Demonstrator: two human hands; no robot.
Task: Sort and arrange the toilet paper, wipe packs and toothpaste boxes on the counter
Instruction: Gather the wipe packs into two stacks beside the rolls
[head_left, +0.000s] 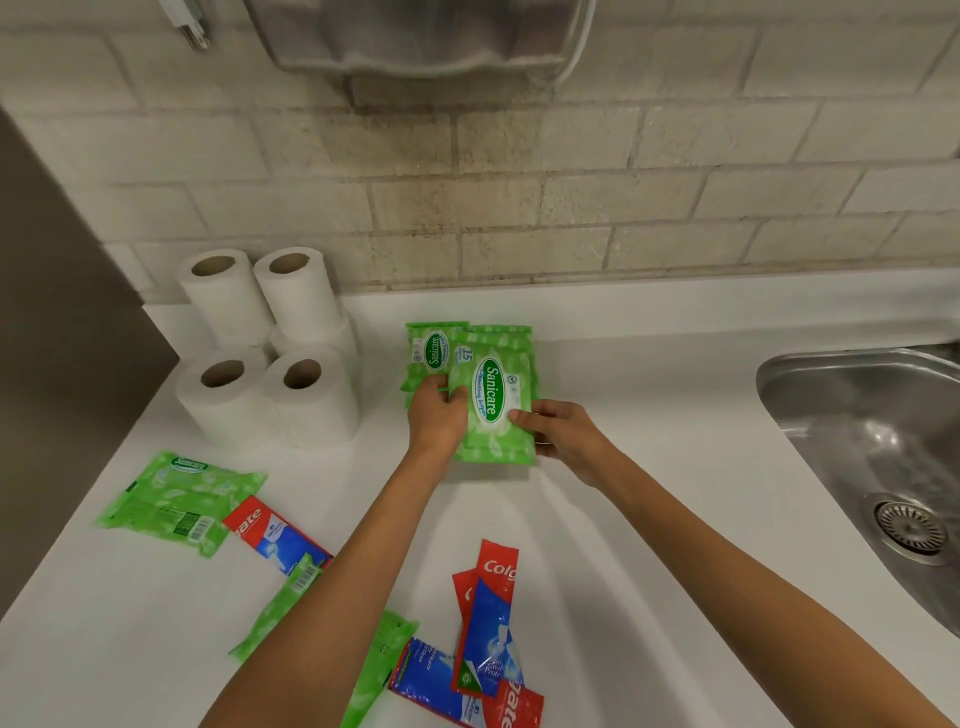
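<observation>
Wipe pack (493, 400) lies long axis toward the wall. Left hand (436, 415) and right hand (566, 431) pinch its side edges. Stacked packs (434, 353) touch it, behind-left.

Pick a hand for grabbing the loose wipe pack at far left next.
Left. The loose wipe pack lies left of the left hand on the counter; the right hand would have to cross the left arm and can steady the held pack.

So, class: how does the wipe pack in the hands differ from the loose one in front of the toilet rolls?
The held pack shows its oval logo; the loose pack shows a barcode. Left hand and right hand hold the held pack; the loose pack lies untouched, slanted. Both are green Sanicare packs.
</observation>
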